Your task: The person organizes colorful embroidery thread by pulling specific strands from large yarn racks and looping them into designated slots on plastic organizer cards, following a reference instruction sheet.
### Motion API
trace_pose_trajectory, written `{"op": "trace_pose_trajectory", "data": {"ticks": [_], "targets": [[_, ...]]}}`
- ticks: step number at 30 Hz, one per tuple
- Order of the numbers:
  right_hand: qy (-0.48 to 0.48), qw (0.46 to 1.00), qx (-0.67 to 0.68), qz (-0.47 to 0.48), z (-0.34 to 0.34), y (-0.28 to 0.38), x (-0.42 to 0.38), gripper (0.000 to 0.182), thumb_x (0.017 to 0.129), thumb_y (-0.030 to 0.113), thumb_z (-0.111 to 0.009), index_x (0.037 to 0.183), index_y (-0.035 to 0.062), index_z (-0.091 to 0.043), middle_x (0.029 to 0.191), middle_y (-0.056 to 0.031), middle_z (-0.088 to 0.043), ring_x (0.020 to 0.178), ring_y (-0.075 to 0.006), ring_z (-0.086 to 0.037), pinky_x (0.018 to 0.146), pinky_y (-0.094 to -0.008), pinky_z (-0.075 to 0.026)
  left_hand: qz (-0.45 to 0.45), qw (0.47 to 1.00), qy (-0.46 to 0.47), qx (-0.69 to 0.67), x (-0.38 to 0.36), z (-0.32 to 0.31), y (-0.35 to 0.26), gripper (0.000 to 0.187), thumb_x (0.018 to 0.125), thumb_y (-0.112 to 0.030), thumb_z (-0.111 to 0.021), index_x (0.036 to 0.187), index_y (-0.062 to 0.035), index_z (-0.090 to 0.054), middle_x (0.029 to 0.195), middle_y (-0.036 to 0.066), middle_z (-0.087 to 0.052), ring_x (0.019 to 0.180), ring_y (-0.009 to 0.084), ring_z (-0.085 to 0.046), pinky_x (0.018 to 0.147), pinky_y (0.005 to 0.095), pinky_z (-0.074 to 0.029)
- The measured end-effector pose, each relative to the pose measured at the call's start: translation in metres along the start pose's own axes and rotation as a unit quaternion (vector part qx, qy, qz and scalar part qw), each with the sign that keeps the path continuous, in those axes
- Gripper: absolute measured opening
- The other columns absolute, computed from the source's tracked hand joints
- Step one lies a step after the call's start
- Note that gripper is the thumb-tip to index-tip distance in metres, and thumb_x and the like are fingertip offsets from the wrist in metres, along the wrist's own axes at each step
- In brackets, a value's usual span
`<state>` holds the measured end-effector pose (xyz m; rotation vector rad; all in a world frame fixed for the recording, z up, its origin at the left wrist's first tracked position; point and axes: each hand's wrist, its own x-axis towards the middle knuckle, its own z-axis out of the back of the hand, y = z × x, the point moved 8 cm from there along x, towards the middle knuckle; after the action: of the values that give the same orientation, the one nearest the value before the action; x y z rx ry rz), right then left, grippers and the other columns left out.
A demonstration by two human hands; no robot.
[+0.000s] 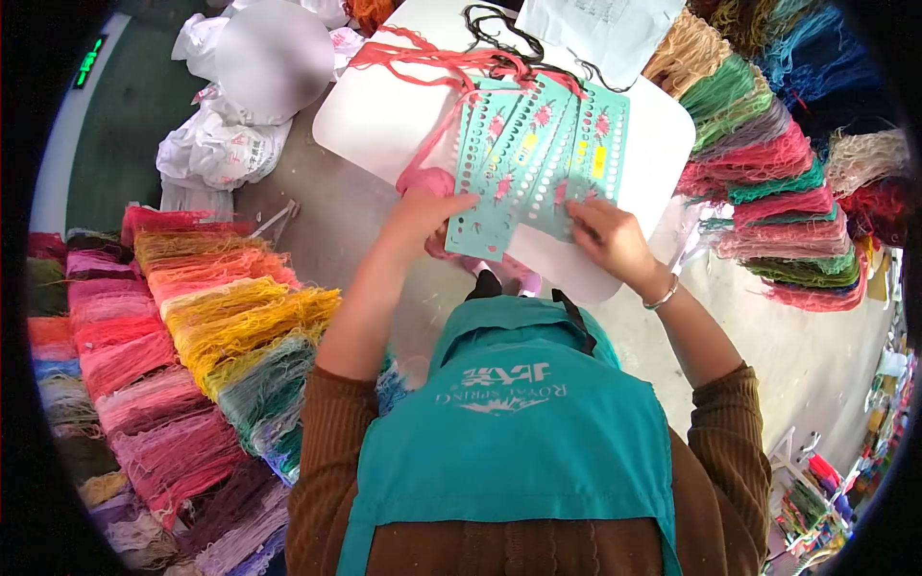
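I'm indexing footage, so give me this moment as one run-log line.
punched teal cards: fanned, overlapping, over white table | left hand: thumb at card edge, beside pink yarn | right hand: fingertips at cards

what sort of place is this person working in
Probably a yarn or embroidery-thread workshop or shop: bundles of thread in many colours fill both sides, and teal cards with rows of holes lie on a white table.

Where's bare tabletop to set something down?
White table: left, between coral-pink yarn and rim; right, between teal punched cards and rim; small near patch between cards and right hand. Crowded: centre, under the cards; far side, under yarn and white sheet.
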<state>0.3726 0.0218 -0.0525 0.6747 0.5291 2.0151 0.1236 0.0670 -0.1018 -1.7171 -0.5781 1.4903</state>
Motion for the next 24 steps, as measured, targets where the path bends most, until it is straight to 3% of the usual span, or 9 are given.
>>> {"op": "trace_pose_trajectory", "data": {"ticks": [2, 4, 7, 9, 11, 14, 18, 20, 24], "targets": [[-0.026, 0.990, 0.119, -0.071, 0.000, -0.023, -0.004, 0.027, 0.085, 0.007, -0.060, 0.111, 0.0020, -0.058, 0.086, -0.0112, -0.064, 0.068, -0.0207, -0.062, 0.061, -0.0326, -0.051, -0.048, 0.991, 0.001, 0.122, 0.001, 0.011, -0.005, 0.035, 0.084, -0.017, -0.066, 0.114, 0.0002, -0.062, 0.079, 0.005, -0.066, 0.059, 0.0119, -0.061, 0.051, 0.0270, -0.050], [-0.030, 0.939, 0.273, -0.207, -0.007, -0.045, -0.012, 0.019, 0.091, 0.003, -0.053, 0.110, 0.0017, -0.058, 0.083, -0.0078, -0.064, 0.068, -0.0150, -0.060, 0.061, -0.0305, -0.049, -0.112, 0.994, 0.014, -0.001, -0.005, 0.038, -0.003, 0.039, 0.087, -0.020, -0.063, 0.121, -0.0008, -0.058, 0.068, -0.001, -0.057, 0.049, 0.0072, -0.050, 0.042, 0.0235, -0.039], [-0.045, 0.919, 0.361, -0.149, 0.015, -0.034, 0.001, 0.017, 0.095, 0.004, -0.048, 0.111, 0.0025, -0.053, 0.081, -0.0052, -0.064, 0.071, -0.0092, -0.056, 0.063, -0.0254, -0.046, -0.110, 0.954, 0.066, -0.272, -0.033, 0.063, -0.020, 0.056, 0.091, -0.026, -0.058, 0.139, -0.0035, -0.040, 0.054, -0.007, -0.040, 0.039, 0.0032, -0.033, 0.036, 0.0204, -0.023], [-0.041, 0.884, 0.415, -0.213, 0.037, -0.032, 0.011, 0.018, 0.095, 0.004, -0.049, 0.113, 0.0036, -0.049, 0.079, -0.0052, -0.064, 0.067, -0.0068, -0.052, 0.061, -0.0215, -0.042, -0.190, 0.840, 0.236, -0.450, -0.053, 0.075, -0.048, 0.070, 0.091, -0.030, -0.059, 0.147, -0.0078, -0.023, 0.054, -0.004, -0.040, 0.038, 0.0058, -0.035, 0.036, 0.0203, -0.023], [-0.026, 0.867, 0.429, -0.253, 0.063, -0.027, 0.022, 0.021, 0.094, 0.006, -0.050, 0.114, 0.0057, -0.045, 0.078, -0.0045, -0.065, 0.062, -0.0039, -0.047, 0.057, -0.0181, -0.037, -0.309, 0.754, 0.370, -0.447, -0.081, 0.073, -0.102, 0.077, 0.092, -0.031, -0.057, 0.150, -0.0115, -0.011, 0.052, -0.002, -0.037, 0.037, 0.0072, -0.035, 0.035, 0.0202, -0.025], [-0.004, 0.875, 0.417, -0.245, 0.089, -0.012, 0.048, 0.037, 0.094, 0.010, -0.053, 0.129, 0.0087, -0.040, 0.077, -0.0025, -0.065, 0.055, -0.0011, -0.037, 0.050, -0.0163, -0.029, -0.369, 0.650, 0.493, -0.444, -0.107, 0.059, -0.179, 0.062, 0.094, -0.028, -0.055, 0.145, -0.0076, -0.026, 0.055, -0.001, -0.040, 0.039, 0.0079, -0.037, 0.036, 0.0221, -0.027], [0.011, 0.890, 0.417, -0.185, 0.099, 0.023, 0.088, 0.061, 0.093, 0.012, -0.056, 0.146, 0.0112, -0.026, 0.074, -0.0020, -0.064, 0.054, -0.0012, -0.037, 0.050, -0.0164, -0.029, -0.235, 0.823, 0.385, -0.345, -0.029, 0.035, -0.190, 0.029, 0.093, -0.024, -0.055, 0.112, -0.0022, -0.058, 0.073, 0.000, -0.052, 0.048, 0.0090, -0.043, 0.043, 0.0218, -0.033], [0.001, 0.891, 0.421, -0.170, 0.093, 0.027, 0.100, 0.063, 0.093, 0.014, -0.057, 0.146, 0.0099, -0.025, 0.072, -0.0024, -0.064, 0.053, -0.0013, -0.036, 0.050, -0.0163, -0.029, -0.272, 0.945, 0.152, -0.096, -0.022, -0.008, -0.195, 0.030, 0.092, -0.024, -0.056, 0.112, -0.0021, -0.057, 0.078, 0.003, -0.055, 0.059, 0.0061, -0.044, 0.040, 0.0223, -0.031], [0.007, 0.896, 0.408, -0.175, 0.079, 0.033, 0.112, 0.062, 0.094, 0.013, -0.056, 0.147, 0.0122, -0.024, 0.072, -0.0020, -0.064, 0.054, -0.0010, -0.038, 0.051, -0.0165, -0.030, -0.204, 0.938, 0.280, -0.021, 0.016, -0.078, -0.181, 0.032, 0.085, -0.031, -0.068, 0.105, -0.0062, -0.063, 0.071, -0.002, -0.055, 0.060, 0.0054, -0.049, 0.050, 0.0195, -0.035]]}}
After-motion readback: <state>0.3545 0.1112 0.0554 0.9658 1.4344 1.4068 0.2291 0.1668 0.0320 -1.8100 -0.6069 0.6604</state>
